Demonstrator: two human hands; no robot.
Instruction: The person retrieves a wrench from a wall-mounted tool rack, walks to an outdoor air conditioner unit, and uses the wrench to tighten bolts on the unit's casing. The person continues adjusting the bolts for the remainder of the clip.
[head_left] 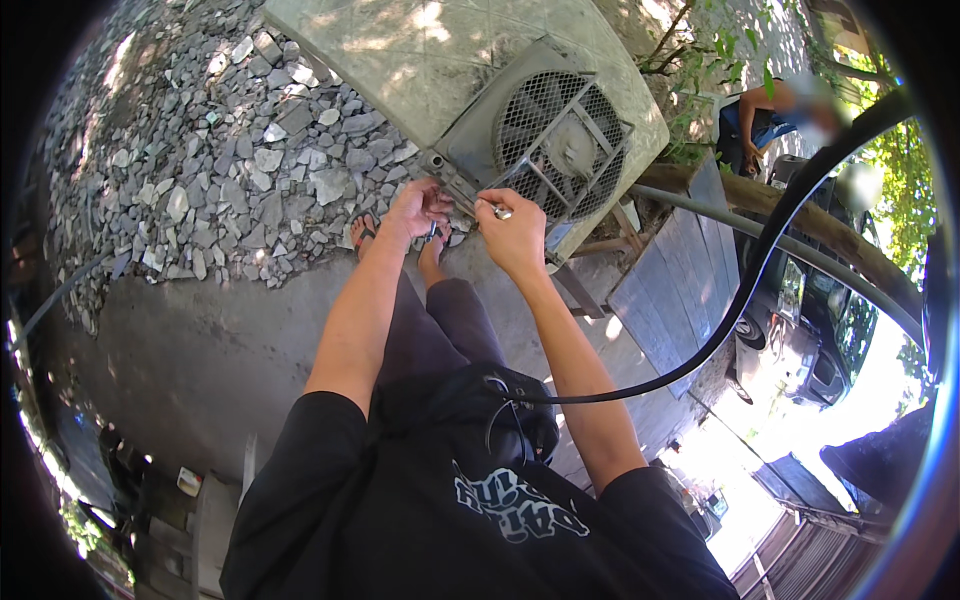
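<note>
A car radiator (pixel 480 125) with a round black cooling fan (pixel 555 140) and a metal mesh guard lies on a pale tiled slab in front of me. My left hand (pixel 418 207) is at the radiator's near-left corner, just below a short pipe end (pixel 434 160). Its fingers are curled in, and what they hold, if anything, is hidden. Closed in a fist, my right hand (pixel 514 232) grips a small silver metal tool (pixel 502 211) at the radiator's near edge. Only the tool's shiny end shows, so its exact kind cannot be told.
Broken grey stones (pixel 240 170) cover the ground at left. The tiled slab (pixel 370 50) stands beyond my feet. Wooden boards (pixel 680 280) lean at right, near a log and a thick black cable (pixel 740 290). Farther right sit a person (pixel 755 120) and a parked vehicle (pixel 800 340).
</note>
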